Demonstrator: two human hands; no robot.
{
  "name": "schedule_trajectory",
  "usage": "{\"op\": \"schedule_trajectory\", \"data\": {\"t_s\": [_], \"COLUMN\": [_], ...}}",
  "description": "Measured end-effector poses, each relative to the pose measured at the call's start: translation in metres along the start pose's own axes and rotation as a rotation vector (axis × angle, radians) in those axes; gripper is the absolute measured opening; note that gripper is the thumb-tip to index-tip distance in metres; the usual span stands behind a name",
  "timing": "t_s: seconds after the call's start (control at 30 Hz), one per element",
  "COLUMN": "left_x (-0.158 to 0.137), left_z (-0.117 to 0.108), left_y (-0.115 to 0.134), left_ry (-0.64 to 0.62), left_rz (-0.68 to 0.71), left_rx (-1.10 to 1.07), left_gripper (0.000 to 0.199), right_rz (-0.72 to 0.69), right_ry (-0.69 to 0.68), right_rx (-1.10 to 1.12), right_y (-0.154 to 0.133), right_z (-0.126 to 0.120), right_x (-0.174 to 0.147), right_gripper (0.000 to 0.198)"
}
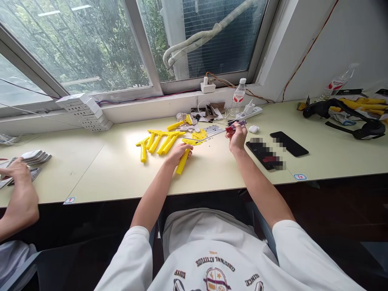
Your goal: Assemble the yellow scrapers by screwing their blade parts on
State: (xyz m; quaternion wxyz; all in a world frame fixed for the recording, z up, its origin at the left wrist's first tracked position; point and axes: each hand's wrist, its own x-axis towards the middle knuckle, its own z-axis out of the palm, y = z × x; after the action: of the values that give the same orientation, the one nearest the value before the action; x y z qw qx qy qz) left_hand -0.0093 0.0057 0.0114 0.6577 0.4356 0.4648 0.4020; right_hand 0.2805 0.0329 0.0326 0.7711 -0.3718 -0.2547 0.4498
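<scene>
My left hand (179, 154) is wrapped round a yellow scraper (182, 162), its handle pointing down toward me. In my right hand (238, 139) is a screwdriver (212, 134) with a red and purple handle. Its long shaft slants down to the left, and the tip is at the scraper's head; whether it sits in a screw is too small to tell. Left of my left hand lie several yellow scraper handles (154, 141) in a row. Beyond the hands are flat yellow pieces (200, 134) and a grey sheet of metal blades (213, 129).
A water bottle (238, 98) and a power strip (253, 110) stand by the window. Two black phones (289, 144) lie right of my arm. A black headset strap (360, 129) is farther right. At the far left, another person's hand (18, 169) is near stacked plates (36, 157).
</scene>
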Motion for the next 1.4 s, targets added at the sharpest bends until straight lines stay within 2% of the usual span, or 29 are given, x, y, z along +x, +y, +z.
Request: {"op": "schedule_trajectory", "data": {"t_s": [0.2, 0.37, 0.57, 0.93, 1.1, 1.27, 1.4], "left_x": [-0.001, -0.005, -0.007, -0.004, -0.007, -0.005, -0.001], "left_z": [0.000, 0.002, 0.004, 0.002, 0.003, 0.004, 0.000], "left_y": [0.000, 0.002, 0.003, 0.001, 0.003, 0.002, -0.002], "left_ry": [0.004, 0.003, 0.013, -0.021, -0.004, 0.016, 0.043], "left_rz": [-0.003, -0.008, -0.004, 0.017, 0.022, 0.027, 0.029], "left_rx": [0.021, 0.047, 0.068, 0.101, 0.141, 0.166, 0.181], "left_gripper": [0.024, 0.025, 0.027, 0.025, 0.026, 0.021, 0.020], "right_rz": [-0.086, -0.105, -0.131, -0.114, -0.196, -0.191, -0.190], "right_ry": [0.012, -0.016, -0.027, -0.010, -0.025, -0.085, -0.241], "right_rx": [-0.077, -0.070, -0.091, -0.071, -0.116, -0.159, -0.113], "right_y": [-0.005, -0.003, -0.002, -0.005, -0.006, -0.009, -0.005], "right_z": [0.001, 0.000, -0.001, 0.001, 0.004, 0.006, 0.003], "right_x": [-0.004, -0.004, -0.006, -0.012, -0.016, -0.027, -0.033], "right_gripper": [0.035, 0.039, 0.033, 0.036, 0.031, 0.027, 0.030]}}
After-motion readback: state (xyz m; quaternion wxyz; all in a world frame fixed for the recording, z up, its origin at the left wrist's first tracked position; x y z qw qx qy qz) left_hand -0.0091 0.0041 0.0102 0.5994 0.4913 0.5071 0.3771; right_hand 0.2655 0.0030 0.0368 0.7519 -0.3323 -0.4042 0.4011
